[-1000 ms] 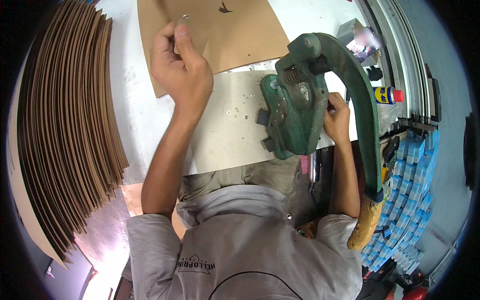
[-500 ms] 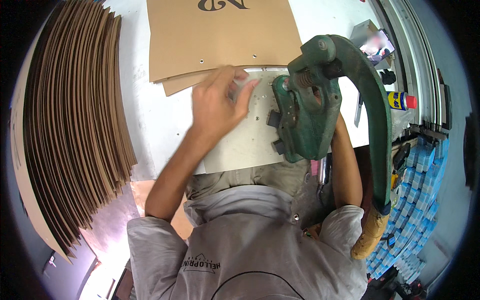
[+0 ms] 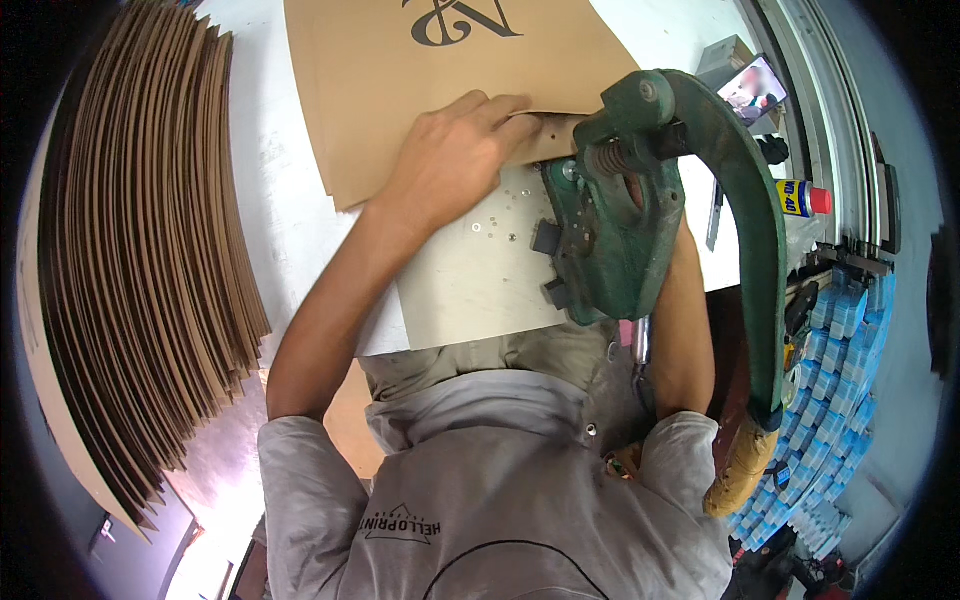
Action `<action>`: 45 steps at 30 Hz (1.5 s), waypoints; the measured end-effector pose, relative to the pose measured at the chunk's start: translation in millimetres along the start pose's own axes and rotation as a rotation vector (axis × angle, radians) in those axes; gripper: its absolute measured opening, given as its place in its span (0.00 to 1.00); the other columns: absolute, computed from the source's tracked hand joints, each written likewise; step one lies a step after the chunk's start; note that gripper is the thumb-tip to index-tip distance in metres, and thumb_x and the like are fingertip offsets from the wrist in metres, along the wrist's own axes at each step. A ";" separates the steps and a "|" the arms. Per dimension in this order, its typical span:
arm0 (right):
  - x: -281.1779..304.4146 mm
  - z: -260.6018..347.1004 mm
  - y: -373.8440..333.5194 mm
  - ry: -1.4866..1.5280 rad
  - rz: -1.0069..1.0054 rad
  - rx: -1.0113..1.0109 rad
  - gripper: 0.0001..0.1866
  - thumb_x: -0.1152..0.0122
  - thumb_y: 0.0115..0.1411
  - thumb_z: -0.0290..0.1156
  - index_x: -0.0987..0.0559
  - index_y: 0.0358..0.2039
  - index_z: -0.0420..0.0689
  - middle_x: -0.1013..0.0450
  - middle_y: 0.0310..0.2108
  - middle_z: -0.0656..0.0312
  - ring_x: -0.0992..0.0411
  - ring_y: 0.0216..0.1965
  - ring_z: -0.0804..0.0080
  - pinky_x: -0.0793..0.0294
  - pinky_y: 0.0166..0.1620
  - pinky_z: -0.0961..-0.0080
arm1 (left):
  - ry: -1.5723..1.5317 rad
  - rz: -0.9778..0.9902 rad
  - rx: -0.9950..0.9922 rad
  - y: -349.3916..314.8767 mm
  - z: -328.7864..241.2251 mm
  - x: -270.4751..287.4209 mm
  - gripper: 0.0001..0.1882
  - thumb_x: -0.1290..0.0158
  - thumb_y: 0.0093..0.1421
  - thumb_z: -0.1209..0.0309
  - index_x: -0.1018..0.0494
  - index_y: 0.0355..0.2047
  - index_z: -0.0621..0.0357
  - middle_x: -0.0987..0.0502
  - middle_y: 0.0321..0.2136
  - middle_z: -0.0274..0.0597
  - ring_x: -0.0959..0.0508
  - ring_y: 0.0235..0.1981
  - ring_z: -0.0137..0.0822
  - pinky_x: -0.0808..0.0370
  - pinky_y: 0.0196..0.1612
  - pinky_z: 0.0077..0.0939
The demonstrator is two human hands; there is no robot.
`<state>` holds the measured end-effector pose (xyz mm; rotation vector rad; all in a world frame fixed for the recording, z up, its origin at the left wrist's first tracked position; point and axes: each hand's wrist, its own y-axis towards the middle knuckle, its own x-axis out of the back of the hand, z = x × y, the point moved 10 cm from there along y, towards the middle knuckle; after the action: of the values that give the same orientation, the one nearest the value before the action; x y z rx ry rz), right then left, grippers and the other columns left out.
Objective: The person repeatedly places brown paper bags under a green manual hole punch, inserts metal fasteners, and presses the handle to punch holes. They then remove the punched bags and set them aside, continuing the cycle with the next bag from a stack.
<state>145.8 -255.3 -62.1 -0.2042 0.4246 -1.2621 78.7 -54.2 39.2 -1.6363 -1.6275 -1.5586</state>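
Observation:
My left hand [image 3: 455, 155] is closed on the near edge of a flat brown paper bag [image 3: 360, 90] with black print, beside the green eyelet press [image 3: 625, 230]. That edge is lifted a little, and a brown layer with a small hole shows under it, close to the press jaw. Most of my right hand [image 3: 635, 190] is hidden behind the press; only a sliver shows through a gap, so its fingers cannot be read. Several small metal eyelets [image 3: 513, 237] lie loose on the pale board [image 3: 450, 290] in front of the press.
A long row of brown paper bags [image 3: 140, 250] stands on edge at the left. The press's curved green lever [image 3: 765, 260] arches down the right side. Beyond it are a blue and yellow spray can [image 3: 795, 198], a phone [image 3: 755, 88] against a box, and blue packets [image 3: 830, 400].
My left hand has moved from above the board onto the bag's near edge and closed on it. The bag has turned slightly and shifted toward the press. My right arm stays behind the press.

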 end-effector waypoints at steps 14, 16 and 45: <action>9.7 167.4 -124.6 -0.870 -0.284 0.454 0.17 0.40 0.69 0.36 0.21 0.55 0.45 0.22 0.46 0.56 0.24 0.41 0.70 0.23 0.45 0.67 | -0.197 -0.049 0.203 0.9 -25.5 -22.7 0.14 0.33 0.54 0.62 0.16 0.37 0.59 0.25 0.41 0.42 0.26 0.44 0.47 0.27 0.48 0.41; -25.4 144.0 -157.6 -1.180 0.026 0.485 0.21 0.37 0.65 0.42 0.20 0.56 0.48 0.25 0.52 0.56 0.32 0.52 0.61 0.33 0.55 0.59 | -0.202 -0.050 0.190 1.7 -27.3 -23.9 0.15 0.33 0.54 0.62 0.16 0.37 0.59 0.25 0.41 0.42 0.26 0.44 0.47 0.27 0.48 0.41; 59.3 34.0 -63.4 -1.013 -0.135 0.398 0.09 0.36 0.61 0.22 0.21 0.41 0.34 0.24 0.34 0.61 0.28 0.35 0.76 0.28 0.41 0.76 | 0.346 0.147 0.308 -79.1 43.5 9.5 0.22 0.46 0.68 0.64 0.26 0.62 0.43 0.33 0.65 0.57 0.34 0.66 0.60 0.43 0.70 0.60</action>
<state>118.7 -333.4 -19.0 -0.4968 -0.7132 -1.1851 26.9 8.5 -1.1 -1.2194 -1.4416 -1.3493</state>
